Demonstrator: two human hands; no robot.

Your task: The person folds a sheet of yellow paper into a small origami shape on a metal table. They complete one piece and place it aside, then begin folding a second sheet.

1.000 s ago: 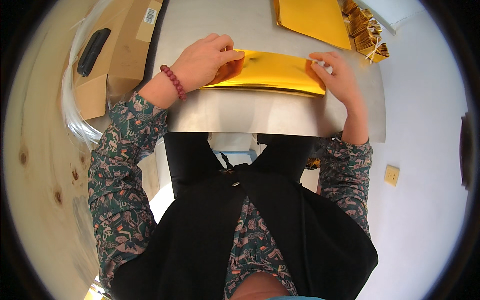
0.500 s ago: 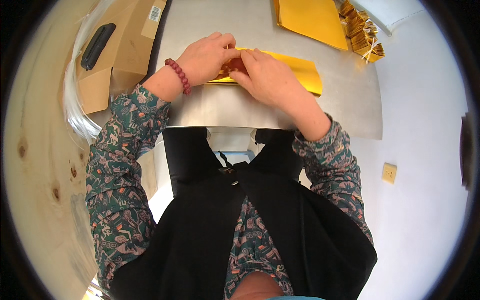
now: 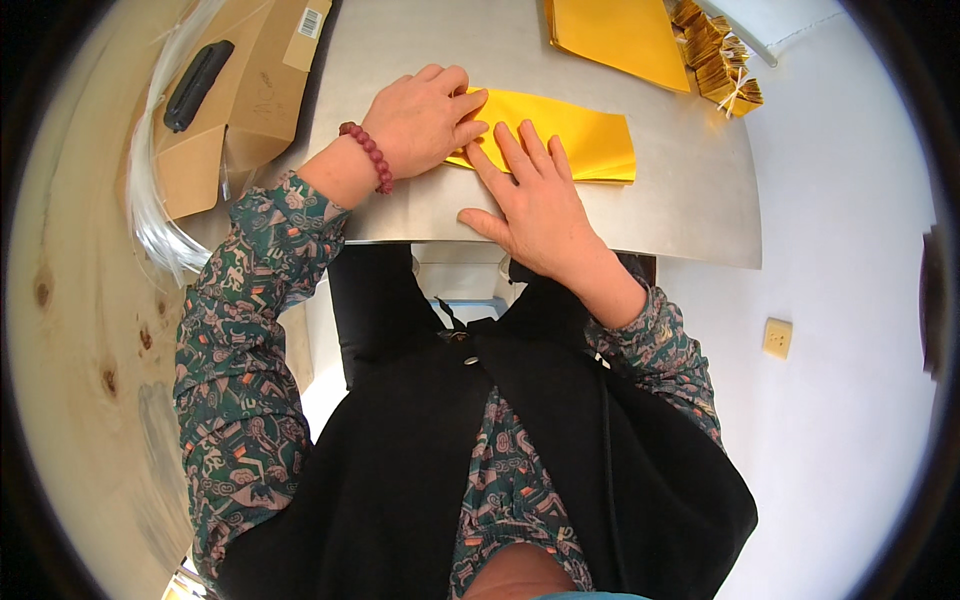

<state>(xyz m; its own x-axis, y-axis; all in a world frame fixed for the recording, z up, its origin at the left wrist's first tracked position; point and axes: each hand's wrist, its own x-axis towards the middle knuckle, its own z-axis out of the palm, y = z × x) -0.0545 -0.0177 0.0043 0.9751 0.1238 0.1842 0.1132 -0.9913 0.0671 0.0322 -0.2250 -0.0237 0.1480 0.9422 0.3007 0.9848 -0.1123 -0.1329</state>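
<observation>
A folded strip of gold paper (image 3: 590, 140), several layers thick at its near edge, lies crosswise on the metal table in front of me. Its left end is under my left hand (image 3: 415, 120), whose bent fingers and thumb close on it; a beaded bracelet circles that wrist. Fingers spread, my right hand (image 3: 540, 205) rests on the strip's near edge, with the thumb out over bare metal. The left hand hides the strip's far left end.
A stack of flat gold sheets (image 3: 620, 40) sits at the back right, beside pleated gold bundles (image 3: 725, 65) with white ties. To the left are a cardboard box (image 3: 265, 90), a black object (image 3: 198, 86) and clear strands (image 3: 150, 200). The metal table (image 3: 690, 190) ends near a white wall.
My right hand has drawn back from the left hand toward me and spread its fingers. The gold strip now lies flatter. My left hand has stayed at its left end.
</observation>
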